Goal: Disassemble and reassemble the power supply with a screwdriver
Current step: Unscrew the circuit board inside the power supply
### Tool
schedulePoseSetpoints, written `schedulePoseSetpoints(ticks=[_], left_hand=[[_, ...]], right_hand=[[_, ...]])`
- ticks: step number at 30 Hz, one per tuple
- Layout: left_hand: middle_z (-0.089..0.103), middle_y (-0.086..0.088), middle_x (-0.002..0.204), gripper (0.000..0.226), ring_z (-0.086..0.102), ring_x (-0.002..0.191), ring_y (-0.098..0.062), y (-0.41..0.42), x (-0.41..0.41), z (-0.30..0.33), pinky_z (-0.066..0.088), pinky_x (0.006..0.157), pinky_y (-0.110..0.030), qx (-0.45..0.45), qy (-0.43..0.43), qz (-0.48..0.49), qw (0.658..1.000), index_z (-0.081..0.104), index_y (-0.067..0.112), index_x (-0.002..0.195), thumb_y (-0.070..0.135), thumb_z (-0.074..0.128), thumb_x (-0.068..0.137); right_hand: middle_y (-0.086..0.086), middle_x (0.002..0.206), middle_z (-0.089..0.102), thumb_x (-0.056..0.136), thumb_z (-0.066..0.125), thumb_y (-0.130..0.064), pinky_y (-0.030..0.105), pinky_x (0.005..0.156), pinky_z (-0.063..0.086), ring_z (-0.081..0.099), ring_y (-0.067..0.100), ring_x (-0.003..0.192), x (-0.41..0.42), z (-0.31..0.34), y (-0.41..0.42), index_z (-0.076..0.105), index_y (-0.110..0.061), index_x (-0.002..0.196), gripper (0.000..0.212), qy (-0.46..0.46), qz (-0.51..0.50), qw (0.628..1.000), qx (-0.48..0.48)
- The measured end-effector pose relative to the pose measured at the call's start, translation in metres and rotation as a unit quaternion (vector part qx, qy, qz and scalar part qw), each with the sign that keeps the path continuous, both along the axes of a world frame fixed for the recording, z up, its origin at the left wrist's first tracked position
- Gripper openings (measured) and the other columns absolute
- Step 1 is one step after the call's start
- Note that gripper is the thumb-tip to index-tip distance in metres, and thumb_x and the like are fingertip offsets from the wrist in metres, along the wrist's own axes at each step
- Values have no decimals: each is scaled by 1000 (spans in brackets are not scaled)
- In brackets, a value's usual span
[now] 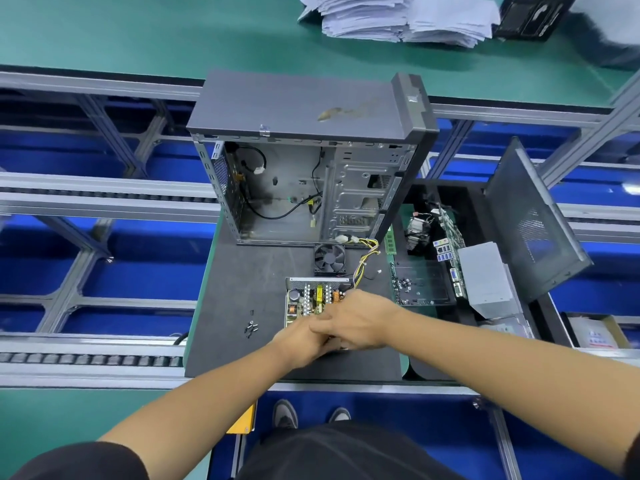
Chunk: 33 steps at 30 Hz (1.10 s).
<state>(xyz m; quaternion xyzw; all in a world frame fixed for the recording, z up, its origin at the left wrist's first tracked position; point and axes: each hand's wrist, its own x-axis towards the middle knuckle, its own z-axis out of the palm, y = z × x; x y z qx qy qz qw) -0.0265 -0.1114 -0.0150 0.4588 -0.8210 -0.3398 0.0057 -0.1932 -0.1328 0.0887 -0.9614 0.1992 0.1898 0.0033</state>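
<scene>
Green-topped conveyor benches and blue framing surround a dark mat on the table, where the power supply lies open near the mat's centre, its circuit board exposed and its lid absent. The left hand and the right hand are overlapped at the unit's 5 o'clock corner; whether the fingers are curled round anything, or a screwdriver is held, cannot be told, since one hand hides the other. The unit is judged to be fairly heavy and rigid in its sheet-metal shell, but fragile inside: the metal walls should be gripped, and the board, coils and capacitors left untouched; sharp edges may be expected. At 12 o'clock from it a fan is set, with yellow and black wires trailing toward 1 o'clock. Loose screws are scattered at 9 o'clock. Beyond the fan the computer case stands open, and at 3 o'clock a tray holds a motherboard.
</scene>
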Motion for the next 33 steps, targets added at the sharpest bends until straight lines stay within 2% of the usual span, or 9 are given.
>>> schedulePoseSetpoints(ticks=[3, 9, 12, 16, 19, 23, 25, 29, 33], left_hand=[[70, 3, 110, 52, 66, 94, -25, 2, -1, 0, 54, 76, -39, 20, 33, 51, 998, 48, 39, 115, 76, 40, 79], [56, 10, 73, 17, 61, 72, -28, 1, -4, 5, 43, 56, -34, 49, 14, 45, 998, 40, 34, 79, 50, 42, 82], [49, 7, 65, 12, 62, 73, -34, 0, -5, 6, 35, 55, -34, 55, -13, 15, 998, 39, 28, 69, 36, 39, 78], [68, 1, 113, 29, 64, 95, -26, 2, 0, 1, 51, 75, -37, 15, 49, 37, 998, 51, 34, 113, 56, 51, 95], [71, 3, 114, 41, 66, 100, -21, 2, -1, 1, 54, 83, -35, 38, 40, 56, 997, 58, 33, 116, 64, 55, 90], [69, -10, 91, 16, 65, 83, -30, -2, -2, -4, 44, 65, -34, 34, -28, 29, 999, 54, 21, 82, 31, 56, 95], [68, -13, 94, 16, 65, 85, -32, -2, 0, -4, 41, 66, -34, 24, -29, 6, 999, 50, 22, 81, 25, 54, 95], [69, 0, 109, 35, 65, 92, -22, 0, -1, 0, 51, 73, -36, 19, 26, 47, 998, 60, 28, 114, 57, 54, 95], [69, 1, 90, 41, 67, 83, -24, -2, -3, 0, 53, 70, -37, 7, 0, 16, 1000, 58, 28, 95, 63, 38, 90]], right_hand=[[7, 102, 67, 107, 33, -34, 40, 66, 51, 64, 32, 76, 0, 6, -6, 50, -21, 112, 23, 28, 68, 997, -2], [13, 107, 71, 99, 43, -32, 35, 60, 39, 69, 34, 91, 22, -8, 8, 59, -11, 116, 32, 65, -293, 954, 22], [13, 100, 68, 97, 34, -47, 37, 56, 37, 67, 35, 81, 10, -2, 5, 45, -13, 117, 42, 17, -159, 987, 15], [10, 98, 67, 104, 35, -21, 39, 59, 47, 55, 31, 63, -4, 8, -10, 45, -18, 115, 15, 35, 65, 997, -5], [12, 99, 70, 104, 41, -31, 38, 58, 38, 61, 33, 70, 3, 5, -5, 50, -16, 114, 19, 6, -31, 999, 38], [14, 97, 70, 98, 46, -31, 37, 59, 40, 68, 35, 84, 21, -9, 11, 47, -11, 121, 30, 28, -229, 972, 42], [13, 96, 69, 96, 47, -32, 37, 58, 40, 67, 34, 80, 19, -6, 11, 44, -13, 120, 31, 20, -190, 981, 39], [6, 101, 67, 103, 40, -22, 39, 67, 45, 58, 28, 68, -1, 2, -8, 45, -20, 115, 13, 26, 67, 997, -23], [10, 98, 70, 103, 37, -42, 38, 59, 41, 66, 33, 79, 4, -1, -7, 52, -16, 115, 33, 36, -87, 995, 19]])
